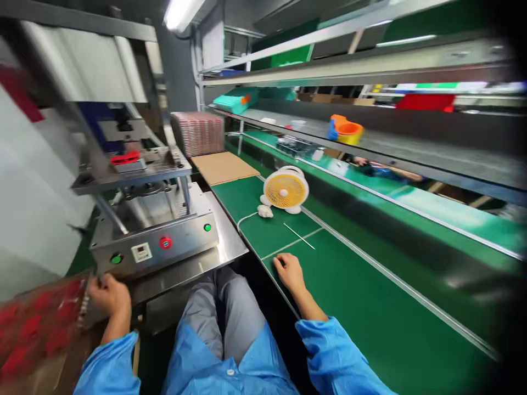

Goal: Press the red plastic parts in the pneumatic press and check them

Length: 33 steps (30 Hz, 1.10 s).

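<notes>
At the lower left my left hand is closed on the edge of a clear plastic tray that holds several red parts. Motion blurs the tray, and its lower part runs out of view. My right hand rests on the green table near its edge, with the fingers curled in and nothing visible in them. A thin white stick lies just beyond that hand. To my left stands a metal press with green and red buttons, and a red piece sits on its upper plate.
A yellow and white fan with a cable stands on the table. Behind it lie a cardboard sheet and a stack of clear trays. Shelves on the right carry a teal box and an orange-yellow container.
</notes>
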Each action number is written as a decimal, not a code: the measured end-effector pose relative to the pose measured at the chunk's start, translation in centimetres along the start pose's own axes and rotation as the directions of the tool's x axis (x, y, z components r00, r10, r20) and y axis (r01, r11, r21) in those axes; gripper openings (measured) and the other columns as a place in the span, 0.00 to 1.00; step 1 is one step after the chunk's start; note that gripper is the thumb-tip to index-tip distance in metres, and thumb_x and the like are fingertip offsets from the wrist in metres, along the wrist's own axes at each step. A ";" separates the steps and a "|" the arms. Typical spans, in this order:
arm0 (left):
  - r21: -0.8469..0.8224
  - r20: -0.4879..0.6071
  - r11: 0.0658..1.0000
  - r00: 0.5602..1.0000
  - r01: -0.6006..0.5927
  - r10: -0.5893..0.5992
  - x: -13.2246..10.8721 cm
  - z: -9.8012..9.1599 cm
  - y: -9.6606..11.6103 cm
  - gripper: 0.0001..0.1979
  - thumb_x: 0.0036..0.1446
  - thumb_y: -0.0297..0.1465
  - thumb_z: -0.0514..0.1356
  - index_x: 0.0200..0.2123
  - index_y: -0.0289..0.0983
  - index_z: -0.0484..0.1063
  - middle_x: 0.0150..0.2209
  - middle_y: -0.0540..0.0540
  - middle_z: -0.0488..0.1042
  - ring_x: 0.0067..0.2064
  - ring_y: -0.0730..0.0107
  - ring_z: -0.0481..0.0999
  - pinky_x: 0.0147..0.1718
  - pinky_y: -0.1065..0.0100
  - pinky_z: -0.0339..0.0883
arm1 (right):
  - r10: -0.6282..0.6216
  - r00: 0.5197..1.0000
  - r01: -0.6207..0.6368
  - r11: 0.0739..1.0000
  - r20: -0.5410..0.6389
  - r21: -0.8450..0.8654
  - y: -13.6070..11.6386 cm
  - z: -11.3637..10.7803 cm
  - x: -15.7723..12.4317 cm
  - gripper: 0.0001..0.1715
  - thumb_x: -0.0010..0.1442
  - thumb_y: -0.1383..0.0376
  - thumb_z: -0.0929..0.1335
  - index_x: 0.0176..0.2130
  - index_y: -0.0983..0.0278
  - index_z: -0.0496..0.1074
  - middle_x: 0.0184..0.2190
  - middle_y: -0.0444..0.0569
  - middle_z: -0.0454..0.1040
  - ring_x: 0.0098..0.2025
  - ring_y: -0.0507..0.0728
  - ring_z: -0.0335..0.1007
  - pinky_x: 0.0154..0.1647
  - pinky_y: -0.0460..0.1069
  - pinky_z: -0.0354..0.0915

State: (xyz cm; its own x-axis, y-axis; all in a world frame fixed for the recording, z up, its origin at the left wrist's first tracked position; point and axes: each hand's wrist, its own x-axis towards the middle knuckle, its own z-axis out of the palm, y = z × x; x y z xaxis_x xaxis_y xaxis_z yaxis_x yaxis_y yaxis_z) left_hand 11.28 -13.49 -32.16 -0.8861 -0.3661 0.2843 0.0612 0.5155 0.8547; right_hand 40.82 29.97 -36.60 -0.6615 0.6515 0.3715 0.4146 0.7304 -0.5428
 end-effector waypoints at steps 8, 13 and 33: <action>-0.126 -0.188 0.780 0.786 -0.613 0.588 1.5 -1.8 15.2 0.21 0.57 0.33 0.57 0.55 0.37 0.64 0.53 0.38 0.71 0.58 0.58 0.69 0.61 0.52 0.62 | 0.004 0.999 -0.004 1.000 0.046 0.000 0.8 0.1 0.1 0.26 0.60 0.48 0.60 0.35 0.64 0.75 0.36 0.57 0.77 0.42 0.65 0.70 0.47 0.58 0.64; -0.043 -0.030 0.604 0.605 -0.796 0.796 6.1 -1.8 26.5 0.11 0.59 0.32 0.55 0.43 0.39 0.73 0.48 0.41 0.73 0.55 0.58 0.68 0.61 0.53 0.59 | 0.019 0.999 -0.021 0.999 0.046 0.044 1.6 0.3 0.2 0.27 0.58 0.46 0.60 0.35 0.63 0.75 0.36 0.58 0.77 0.41 0.67 0.71 0.44 0.60 0.66; 0.427 0.623 0.555 0.677 -0.714 0.392 14.0 -0.6 36.1 0.15 0.39 0.41 0.71 0.28 0.39 0.76 0.31 0.45 0.78 0.38 0.58 0.76 0.39 0.63 0.65 | 0.058 0.995 -0.067 0.991 0.079 0.116 1.5 0.5 0.3 0.28 0.56 0.46 0.60 0.38 0.63 0.76 0.39 0.56 0.78 0.45 0.68 0.69 0.49 0.61 0.65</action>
State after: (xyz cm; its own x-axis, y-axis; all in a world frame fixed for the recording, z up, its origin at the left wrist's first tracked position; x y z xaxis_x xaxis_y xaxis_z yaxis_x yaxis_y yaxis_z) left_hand 1.30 -0.43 2.97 -0.8623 0.4363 0.2571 0.4702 0.8784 0.0862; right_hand 40.88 31.18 -37.68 -0.6837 0.6743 0.2789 0.3822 0.6565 -0.6504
